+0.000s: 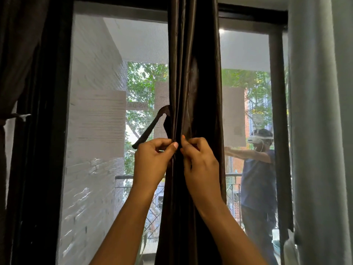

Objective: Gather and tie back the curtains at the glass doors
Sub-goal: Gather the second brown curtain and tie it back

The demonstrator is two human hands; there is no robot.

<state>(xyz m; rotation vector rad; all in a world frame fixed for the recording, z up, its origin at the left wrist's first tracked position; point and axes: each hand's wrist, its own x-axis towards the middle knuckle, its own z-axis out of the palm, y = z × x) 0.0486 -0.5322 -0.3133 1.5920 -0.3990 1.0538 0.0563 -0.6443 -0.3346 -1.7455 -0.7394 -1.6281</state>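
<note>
Our left hand (154,159) has its fingers curled and thumb pressed to forefinger, pinching the dark tie-back (150,127) where it comes down against the fabric. Touching it, our right hand (198,159) is curled too, nipping a front fold of the curtain (191,73). From the grip the tie-back bows out to the left in a loop, its loose end poking past our left knuckles. The curtain is a dark brown, shiny one, gathered into a narrow column down the middle of the glass door (95,111). Through the left pane faint reversed lettering (136,106) shows, too pale to read with certainty. At the far left a second curtain (11,54) hangs banded; at the right hangs a grey curtain (321,131). A person (257,169) wearing a headset shows in the right pane.
</note>
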